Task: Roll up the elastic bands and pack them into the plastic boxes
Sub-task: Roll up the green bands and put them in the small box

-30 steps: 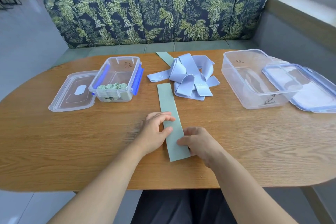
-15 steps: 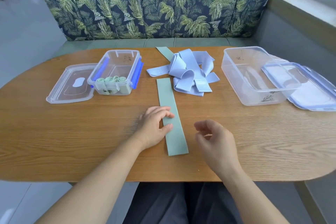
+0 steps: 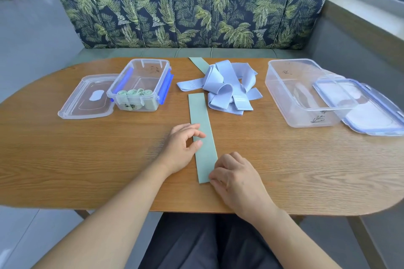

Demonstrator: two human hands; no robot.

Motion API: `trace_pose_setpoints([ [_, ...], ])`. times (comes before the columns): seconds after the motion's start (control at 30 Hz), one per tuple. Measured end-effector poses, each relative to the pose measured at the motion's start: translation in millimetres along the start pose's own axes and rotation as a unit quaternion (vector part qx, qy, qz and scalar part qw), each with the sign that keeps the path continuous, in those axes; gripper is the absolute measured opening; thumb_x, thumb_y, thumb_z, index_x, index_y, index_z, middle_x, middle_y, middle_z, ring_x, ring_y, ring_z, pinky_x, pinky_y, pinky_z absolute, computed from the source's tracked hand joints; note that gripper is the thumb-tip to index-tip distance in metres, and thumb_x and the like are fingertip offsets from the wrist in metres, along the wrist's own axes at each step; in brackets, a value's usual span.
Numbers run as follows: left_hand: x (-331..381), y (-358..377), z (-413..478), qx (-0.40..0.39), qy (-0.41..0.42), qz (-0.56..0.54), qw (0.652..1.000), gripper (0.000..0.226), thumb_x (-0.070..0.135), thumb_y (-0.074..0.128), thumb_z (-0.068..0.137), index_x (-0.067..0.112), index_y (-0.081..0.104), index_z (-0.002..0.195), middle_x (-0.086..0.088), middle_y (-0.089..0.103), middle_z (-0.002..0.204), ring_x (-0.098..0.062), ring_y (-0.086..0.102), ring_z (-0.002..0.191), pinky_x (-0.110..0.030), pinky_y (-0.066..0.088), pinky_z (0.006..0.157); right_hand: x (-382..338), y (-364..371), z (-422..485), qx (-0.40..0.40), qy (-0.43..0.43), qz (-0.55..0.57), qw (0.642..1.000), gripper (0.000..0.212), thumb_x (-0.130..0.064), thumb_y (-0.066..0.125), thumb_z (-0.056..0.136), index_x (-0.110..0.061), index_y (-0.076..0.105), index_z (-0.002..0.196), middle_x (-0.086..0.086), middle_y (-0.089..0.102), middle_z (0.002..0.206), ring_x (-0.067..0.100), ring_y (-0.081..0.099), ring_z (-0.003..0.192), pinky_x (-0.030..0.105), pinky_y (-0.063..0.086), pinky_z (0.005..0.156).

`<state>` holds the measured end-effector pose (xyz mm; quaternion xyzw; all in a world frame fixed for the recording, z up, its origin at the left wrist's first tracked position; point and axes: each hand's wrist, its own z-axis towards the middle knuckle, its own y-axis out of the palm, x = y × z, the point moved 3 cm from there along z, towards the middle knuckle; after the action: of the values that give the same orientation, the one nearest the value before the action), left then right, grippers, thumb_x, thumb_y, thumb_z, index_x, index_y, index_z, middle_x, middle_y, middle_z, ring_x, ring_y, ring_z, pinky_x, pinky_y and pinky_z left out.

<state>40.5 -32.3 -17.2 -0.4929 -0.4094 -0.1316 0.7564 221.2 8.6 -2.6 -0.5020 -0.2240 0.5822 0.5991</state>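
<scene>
head view: two clear plastic boxes and two lids sit on one wooden table. the small box, with blue clips, stands far left and holds rolled green bands packed along its near wall. at least three rolls show, but the exact count is hard to read through the plastic. its lid lies flat against its left side. the large box stands far right with nothing rolled inside, and the blue-rimmed lid leans against its right side.

between the boxes is one loose heap of pale blue bands, too tangled to count. a second green strip pokes out from behind it at the far edge.

one green band lies flat and unrolled in the middle of the table, running from beside the heap towards the person.

the left hand rests at the band's left edge about halfway along, fingers loosely bent, with the index tip and thumb tip lying on top of the fabric and nothing closed around it. the right hand sits at the near right corner, knuckles up and fingers curled down onto it. the tips are hidden, so i cannot tell whether it pinches the corner or only presses it. the band's far half reaches out beyond both hands.

behind the table is a palm-leaf sofa.
</scene>
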Motion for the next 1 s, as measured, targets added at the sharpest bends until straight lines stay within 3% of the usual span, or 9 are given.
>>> trace_pose_setpoints([
  [0.13,0,1,-2,0.004,0.013,0.000,1.000,0.022,0.010,0.065,0.085,0.028,0.066,0.098,0.005,0.055,0.133,-0.007,0.036,0.130,-0.030,0.025,0.113,0,1,0,0.000,-0.005,-0.010,1.000,0.021,-0.024,0.055,0.086,-0.020,0.067,0.068,-0.007,0.056,0.077,0.018,0.049,0.070,0.032,0.047,0.058],
  [0.27,1,2,-6,-0.013,0.021,0.074,0.997,0.027,0.040,0.072,0.074,0.034,0.065,0.099,0.016,0.052,0.134,-0.003,0.035,0.129,-0.026,0.020,0.107,-4,0,-1,-0.007,-0.016,-0.021,1.000,0.020,-0.020,0.058,0.085,-0.019,0.063,0.066,-0.006,0.055,0.076,0.017,0.047,0.069,0.031,0.045,0.059],
  [0.43,1,2,-6,-0.009,0.030,0.121,0.992,0.028,0.039,0.074,0.077,0.036,0.063,0.103,0.021,0.047,0.137,-0.001,0.032,0.131,-0.023,0.016,0.101,-6,-1,3,-0.034,-0.031,-0.038,0.998,0.018,-0.016,0.055,0.083,-0.019,0.059,0.066,-0.006,0.056,0.075,0.017,0.049,0.068,0.031,0.045,0.059],
  [0.57,1,3,-6,-0.017,0.030,0.127,0.991,0.028,0.040,0.074,0.078,0.037,0.062,0.103,0.021,0.046,0.138,-0.002,0.032,0.131,-0.029,0.019,0.106,-3,-1,8,-0.069,-0.014,-0.026,0.997,0.018,-0.022,0.048,0.084,-0.019,0.059,0.069,-0.006,0.054,0.075,0.016,0.049,0.064,0.032,0.046,0.056],
  [0.67,1,1,-2,-0.021,0.008,0.059,0.998,0.024,0.032,0.076,0.077,0.036,0.064,0.098,0.015,0.051,0.136,-0.005,0.037,0.130,-0.031,0.025,0.110,3,-1,15,-0.111,0.007,0.018,0.994,0.023,-0.024,0.044,0.085,-0.016,0.063,0.074,-0.003,0.055,0.079,0.018,0.052,0.070,0.033,0.048,0.062],
  [0.8,8,-14,-8,0.007,-0.028,-0.093,0.995,0.016,0.026,0.074,0.075,0.034,0.066,0.088,0.011,0.062,0.121,-0.005,0.054,0.117,-0.035,0.038,0.107,7,-3,24,-0.180,0.036,0.071,0.980,0.015,-0.019,0.054,0.089,-0.013,0.067,0.087,0.000,0.056,0.091,0.017,0.052,0.083,0.030,0.046,0.072],
  [0.9,16,-17,-34,-0.024,-0.019,-0.053,0.998,0.016,0.023,0.073,0.076,0.036,0.067,0.085,0.018,0.065,0.112,0.003,0.054,0.112,-0.033,0.039,0.106,8,-5,31,-0.214,0.056,0.095,0.971,0.014,-0.018,0.055,0.088,-0.014,0.067,0.086,0.000,0.056,0.093,0.017,0.054,0.082,0.031,0.047,0.075],
  [1.0,26,-14,-63,-0.044,0.012,0.049,0.998,0.016,0.036,0.070,0.071,0.042,0.063,0.084,0.030,0.060,0.112,0.011,0.046,0.115,-0.031,0.025,0.110,8,-7,35,-0.235,0.065,0.107,0.964,0.013,-0.019,0.056,0.087,-0.016,0.068,0.088,0.000,0.056,0.095,0.015,0.053,0.081,0.028,0.046,0.075],
])
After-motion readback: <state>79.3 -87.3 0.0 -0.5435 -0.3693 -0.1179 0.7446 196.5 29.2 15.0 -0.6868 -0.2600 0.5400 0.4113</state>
